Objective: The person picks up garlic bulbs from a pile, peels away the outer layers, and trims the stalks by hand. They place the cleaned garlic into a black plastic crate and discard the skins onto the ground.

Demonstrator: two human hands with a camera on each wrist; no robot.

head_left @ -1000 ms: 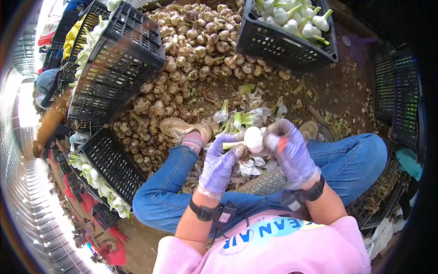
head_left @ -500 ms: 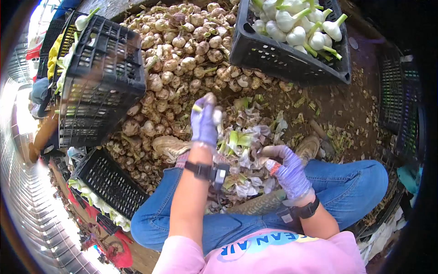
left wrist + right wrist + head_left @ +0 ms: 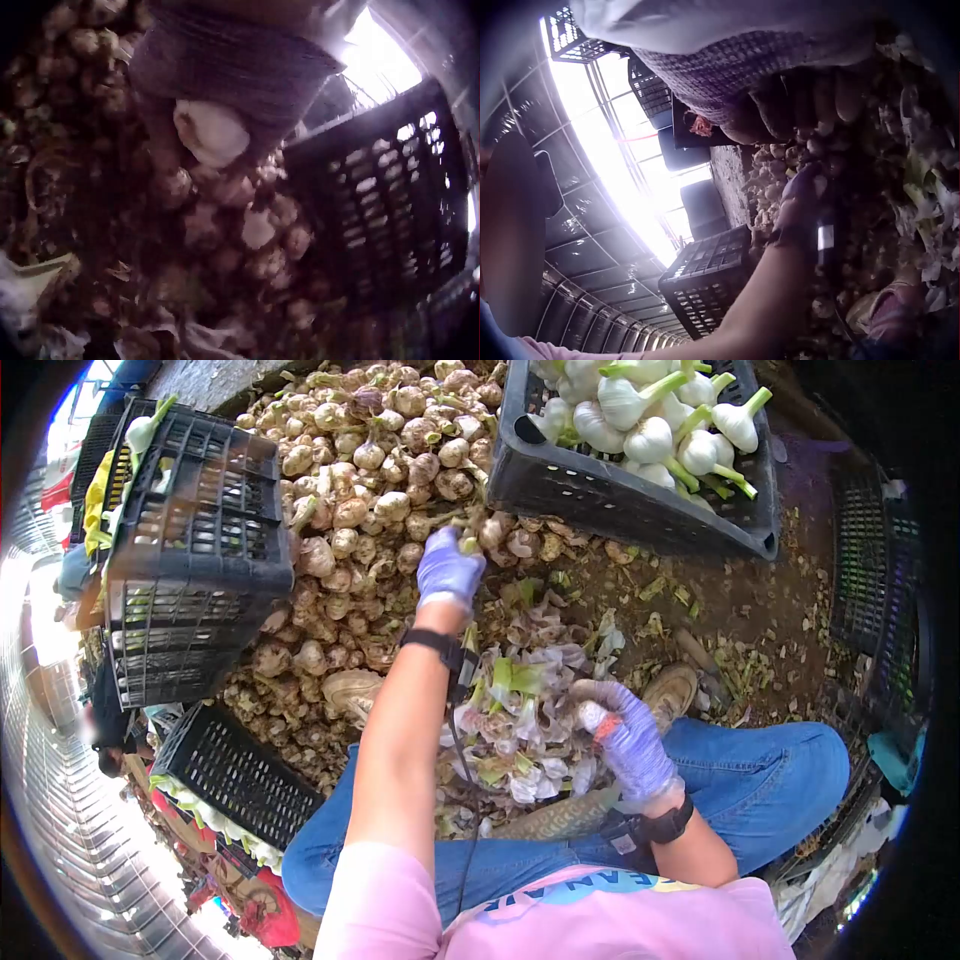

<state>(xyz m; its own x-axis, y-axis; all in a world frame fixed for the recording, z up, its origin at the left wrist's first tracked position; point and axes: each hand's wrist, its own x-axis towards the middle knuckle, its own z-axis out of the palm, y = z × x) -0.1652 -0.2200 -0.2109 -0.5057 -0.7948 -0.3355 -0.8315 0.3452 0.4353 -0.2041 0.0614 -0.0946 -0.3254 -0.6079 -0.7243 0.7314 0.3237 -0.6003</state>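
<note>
My left hand (image 3: 448, 572), in a purple knit glove, reaches forward to the near edge of a pile of unpeeled garlic bulbs (image 3: 350, 510). A white garlic bulb (image 3: 214, 135) shows inside that hand in the left wrist view, with the fingers curled about it. Low over the heap of papery garlic skins (image 3: 545, 670), my right hand (image 3: 632, 745) stays in front of the right knee. Its fingers hang loosely bent and nothing shows in them; an orange-red band (image 3: 606, 729) circles one digit.
A black crate (image 3: 630, 515) at the back right holds cleaned white garlic with green stems. More black crates (image 3: 200, 560) stand at the left, some with garlic. Stacked crates (image 3: 860, 570) line the right. My shoe (image 3: 672, 692) flanks the skins. Further people are at far left.
Both hands were together at a white garlic bulb. The left hand has since moved away forward with it to the pile, and the right hand has come down slightly and let go.
</note>
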